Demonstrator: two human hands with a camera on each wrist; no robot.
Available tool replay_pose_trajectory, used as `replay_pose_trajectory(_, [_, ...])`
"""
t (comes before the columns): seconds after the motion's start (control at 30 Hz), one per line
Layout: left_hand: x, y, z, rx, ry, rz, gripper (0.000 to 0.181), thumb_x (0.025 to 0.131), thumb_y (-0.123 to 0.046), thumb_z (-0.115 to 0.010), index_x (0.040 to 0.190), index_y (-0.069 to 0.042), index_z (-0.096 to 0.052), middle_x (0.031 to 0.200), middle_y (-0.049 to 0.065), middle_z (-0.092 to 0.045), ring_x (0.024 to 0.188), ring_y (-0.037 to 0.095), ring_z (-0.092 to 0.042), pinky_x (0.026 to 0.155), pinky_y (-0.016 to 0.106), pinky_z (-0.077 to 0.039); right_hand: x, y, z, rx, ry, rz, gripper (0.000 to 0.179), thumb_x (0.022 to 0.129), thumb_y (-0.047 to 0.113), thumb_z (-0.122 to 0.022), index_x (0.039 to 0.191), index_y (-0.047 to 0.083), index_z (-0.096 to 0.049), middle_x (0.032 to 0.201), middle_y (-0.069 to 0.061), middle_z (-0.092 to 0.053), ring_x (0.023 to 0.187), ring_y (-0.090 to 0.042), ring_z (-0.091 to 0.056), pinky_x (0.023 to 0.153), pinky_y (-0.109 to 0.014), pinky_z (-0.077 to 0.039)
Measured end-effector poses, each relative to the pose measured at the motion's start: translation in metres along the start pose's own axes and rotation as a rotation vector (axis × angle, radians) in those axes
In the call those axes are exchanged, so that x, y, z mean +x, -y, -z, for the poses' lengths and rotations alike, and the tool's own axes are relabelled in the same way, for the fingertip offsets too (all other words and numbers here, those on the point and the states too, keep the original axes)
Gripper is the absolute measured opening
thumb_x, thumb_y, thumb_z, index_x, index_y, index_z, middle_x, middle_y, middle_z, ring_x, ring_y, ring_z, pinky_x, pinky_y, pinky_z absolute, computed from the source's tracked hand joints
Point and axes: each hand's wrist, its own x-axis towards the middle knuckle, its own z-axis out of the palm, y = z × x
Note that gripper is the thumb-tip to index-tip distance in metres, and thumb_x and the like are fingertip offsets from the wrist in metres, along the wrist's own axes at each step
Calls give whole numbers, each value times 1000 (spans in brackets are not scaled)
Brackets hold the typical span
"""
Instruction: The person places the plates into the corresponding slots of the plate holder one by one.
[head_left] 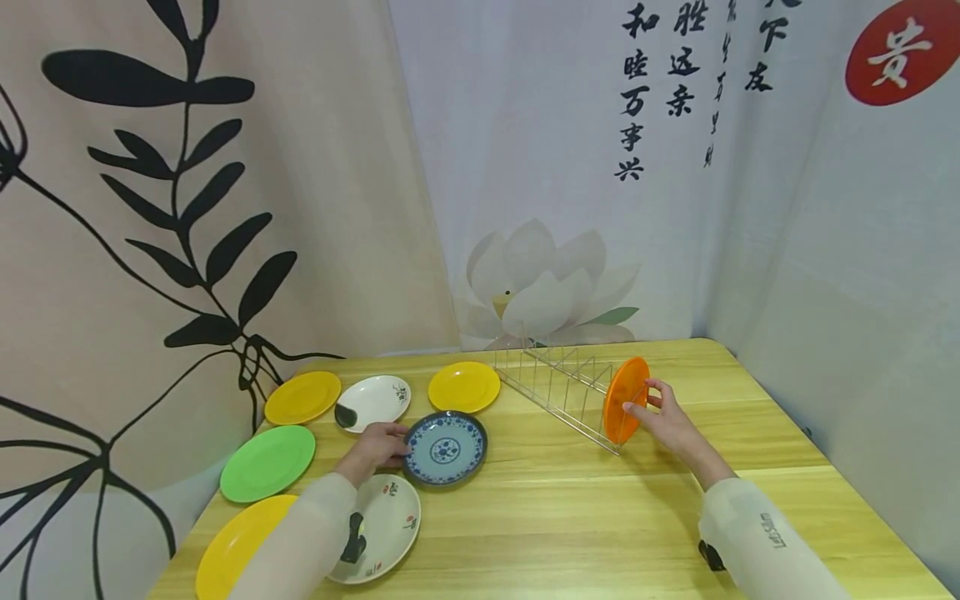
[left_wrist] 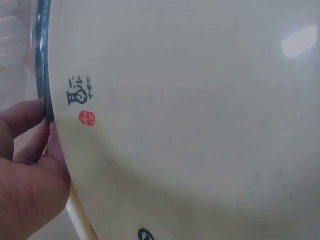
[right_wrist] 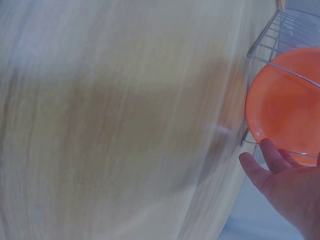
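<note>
My left hand (head_left: 380,447) pinches the left rim of a blue patterned plate (head_left: 446,448). In the left wrist view, its fingertips (left_wrist: 35,112) meet at that plate's dark blue edge (left_wrist: 43,60). Below the hand lies a white plate with a dark picture (head_left: 386,525). An orange plate (head_left: 626,400) stands upright in the near right end of a wire rack (head_left: 558,387). My right hand (head_left: 670,419) is at the orange plate's right side. Its fingers look straight and spread in the right wrist view, by the orange plate's lower edge (right_wrist: 280,110).
On the table's left side lie yellow plates (head_left: 302,398) and a green plate (head_left: 267,463). A white plate (head_left: 373,402) and another yellow plate (head_left: 463,387) lie along the back. Printed curtains (head_left: 360,208) hang behind the wooden table (head_left: 555,533).
</note>
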Motion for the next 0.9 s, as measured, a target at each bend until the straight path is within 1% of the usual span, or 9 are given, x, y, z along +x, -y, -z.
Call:
replay_pose_trajectory(0.1, [-3,-3,2,-8,5,-1,44,89,9,-60,132,10,-52,113,25,-62,91,27,-66,77,40,-59,-1,1,0,-1,0,1,86,100,37,-59,153,0,-2,152,-41,-15,139,-55,-19,110,-68,-25])
replay_pose_trajectory(0.2, [-7,-6,4,-34,12,-3,44,89,8,-59,133,7,-52,114,23,-62,91,28,-66,77,40,-59,-1,2,-1,-4,1,-11,86,99,40,-59,153,3,-3,152,-39,-16,139,-55,-20,110,-68,-25])
replay_pose_trajectory(0.33, [-8,-9,8,-89,28,-26,46,88,7,-59,133,5,-53,116,22,-62,88,26,-65,77,40,-59,-2,1,-1,-6,13,-22,88,99,43,-59,154,5,-2,153,-38,-14,138,-56,-22,109,-69,-24])
replay_pose_trajectory(0.43, [-8,-11,10,-115,35,-50,47,86,7,-59,133,5,-53,119,23,-60,88,27,-65,78,41,-59,-2,1,-1,-13,19,-23,90,99,44,-58,154,5,1,153,-39,-13,138,-57,-21,109,-70,-23])
replay_pose_trajectory(0.57, [-8,-14,14,-141,19,-64,47,86,7,-60,133,3,-53,121,23,-59,90,27,-64,78,41,-59,-1,1,-1,-26,16,-29,90,99,46,-57,154,5,1,153,-39,-14,137,-57,-22,109,-70,-23])
replay_pose_trajectory(0.67, [-9,-17,16,-175,9,-75,46,88,6,-58,133,2,-53,118,23,-59,90,27,-64,78,41,-59,-1,1,-1,-24,12,-35,89,99,46,-57,155,6,0,154,-38,-15,138,-56,-22,109,-70,-23])
replay_pose_trajectory(0.8, [-10,-22,16,-231,6,-93,46,89,5,-58,134,-1,-53,115,21,-59,93,28,-64,83,42,-58,-2,1,-1,-18,11,-35,88,99,47,-56,154,7,-1,154,-37,-14,138,-56,-21,109,-70,-22])
replay_pose_trajectory(0.9, [-11,-26,15,-258,8,-120,47,88,4,-59,135,-2,-53,115,20,-58,95,27,-64,86,42,-57,-3,1,-1,-19,13,-36,86,100,46,-56,154,7,-1,155,-37,-13,139,-56,-20,109,-70,-22])
